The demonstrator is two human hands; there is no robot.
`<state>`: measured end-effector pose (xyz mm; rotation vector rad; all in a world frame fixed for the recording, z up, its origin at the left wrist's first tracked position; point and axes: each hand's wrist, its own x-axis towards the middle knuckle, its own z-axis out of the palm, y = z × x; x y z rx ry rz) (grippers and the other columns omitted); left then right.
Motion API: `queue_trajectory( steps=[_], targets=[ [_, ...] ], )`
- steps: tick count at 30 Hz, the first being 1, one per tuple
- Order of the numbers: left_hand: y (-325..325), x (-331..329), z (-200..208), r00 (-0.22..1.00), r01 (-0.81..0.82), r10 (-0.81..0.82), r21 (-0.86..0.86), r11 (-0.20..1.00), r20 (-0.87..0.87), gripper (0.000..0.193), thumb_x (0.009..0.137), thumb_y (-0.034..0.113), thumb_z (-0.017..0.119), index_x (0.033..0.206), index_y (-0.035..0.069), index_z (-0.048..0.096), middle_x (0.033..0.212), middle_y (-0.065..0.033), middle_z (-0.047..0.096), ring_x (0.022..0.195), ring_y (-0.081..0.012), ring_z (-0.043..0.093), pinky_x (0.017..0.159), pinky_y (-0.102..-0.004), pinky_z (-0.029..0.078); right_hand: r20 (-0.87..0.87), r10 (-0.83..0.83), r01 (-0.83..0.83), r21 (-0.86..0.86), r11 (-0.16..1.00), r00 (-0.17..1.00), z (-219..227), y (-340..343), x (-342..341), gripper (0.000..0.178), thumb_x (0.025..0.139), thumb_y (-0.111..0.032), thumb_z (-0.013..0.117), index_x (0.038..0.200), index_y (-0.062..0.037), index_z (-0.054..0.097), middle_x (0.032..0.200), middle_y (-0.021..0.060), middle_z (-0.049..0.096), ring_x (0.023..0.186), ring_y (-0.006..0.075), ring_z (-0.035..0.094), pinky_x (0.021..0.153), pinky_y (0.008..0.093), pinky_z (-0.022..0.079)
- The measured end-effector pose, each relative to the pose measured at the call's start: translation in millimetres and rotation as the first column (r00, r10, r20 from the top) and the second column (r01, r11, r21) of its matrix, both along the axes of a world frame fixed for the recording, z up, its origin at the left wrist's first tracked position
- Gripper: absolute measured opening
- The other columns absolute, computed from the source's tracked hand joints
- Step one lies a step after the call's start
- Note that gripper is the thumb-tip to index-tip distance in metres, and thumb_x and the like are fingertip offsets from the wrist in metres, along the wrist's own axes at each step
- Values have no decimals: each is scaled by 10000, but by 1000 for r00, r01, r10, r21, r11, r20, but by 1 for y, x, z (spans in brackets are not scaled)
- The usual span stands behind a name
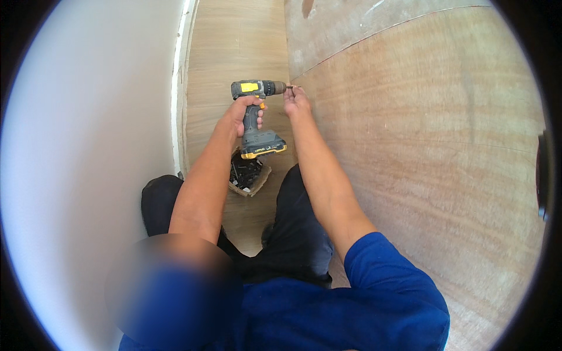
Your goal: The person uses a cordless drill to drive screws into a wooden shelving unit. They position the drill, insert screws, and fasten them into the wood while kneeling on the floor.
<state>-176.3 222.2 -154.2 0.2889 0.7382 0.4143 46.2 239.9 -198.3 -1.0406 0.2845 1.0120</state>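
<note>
Gray-yellow drill (250, 121), nose rightward

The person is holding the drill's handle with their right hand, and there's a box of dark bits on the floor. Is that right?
Not quite: the head view shows the left hand holding the drill by its handle. The right hand is at the drill's front end. The box of dark bits is on the floor, as you said.
</note>
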Motion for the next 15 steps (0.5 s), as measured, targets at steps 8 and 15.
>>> queue_trajectory(
  steps=[8,15],
  targets=[
    [5,-7,-9,999,12,-14,35,999,40,307,881,251,660,1065,5,670,704,-28,626,574,-168,583,584,-348,541,8,-15,14,69,997,1000,1,-4,-11,287,1044,7,569,1330,-10,540,1183,135,640,1067,282,694,992,422,569],
    [3,2,-9,993,24,-27,28,999,118,304,875,232,649,1073,2,661,702,-22,619,583,-161,578,602,-354,546,-29,-129,132,102,986,991,8,-2,-20,289,1073,-58,551,1360,-19,545,1206,125,631,1092,243,659,1009,393,551]
  ],
)
